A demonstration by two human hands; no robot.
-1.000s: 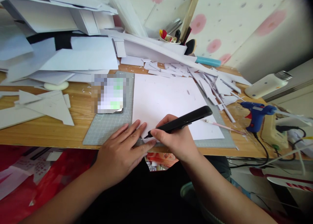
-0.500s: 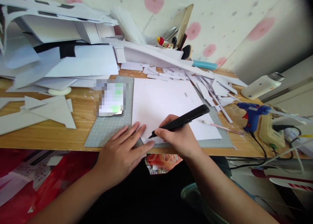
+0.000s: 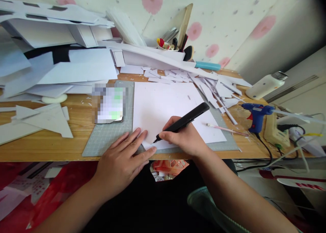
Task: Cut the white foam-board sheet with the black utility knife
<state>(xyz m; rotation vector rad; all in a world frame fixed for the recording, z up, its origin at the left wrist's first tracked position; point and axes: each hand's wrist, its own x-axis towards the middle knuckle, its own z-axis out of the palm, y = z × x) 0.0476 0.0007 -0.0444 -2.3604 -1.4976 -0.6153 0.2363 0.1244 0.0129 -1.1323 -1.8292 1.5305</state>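
Note:
A white sheet of board (image 3: 163, 104) lies on a grey gridded cutting mat (image 3: 102, 141) at the table's front edge. My left hand (image 3: 124, 155) rests flat with fingers apart, its fingertips on the sheet's near left corner. In my right hand (image 3: 183, 138) is a black utility knife (image 3: 187, 117), gripped like a pen and tilted up to the right. Its narrow tip meets the sheet just above my left thumb. A phone with a blurred screen (image 3: 112, 104) lies on the mat's left side. To the right, a thin pinkish pen-like stick (image 3: 224, 128) crosses the sheet's edge.
White offcuts (image 3: 216, 90) pile up behind and right of the sheet. Stacked white boards (image 3: 84, 68) fill the back left, with cut pieces (image 3: 48, 119) in front. A blue glue gun (image 3: 257, 116), a power strip (image 3: 276, 131) and a bottle (image 3: 267, 85) stand at right.
The whole view has shifted, so most things sit further left. The knife tip has moved slightly right relative to my left thumb. My left hand stays pressed on the sheet.

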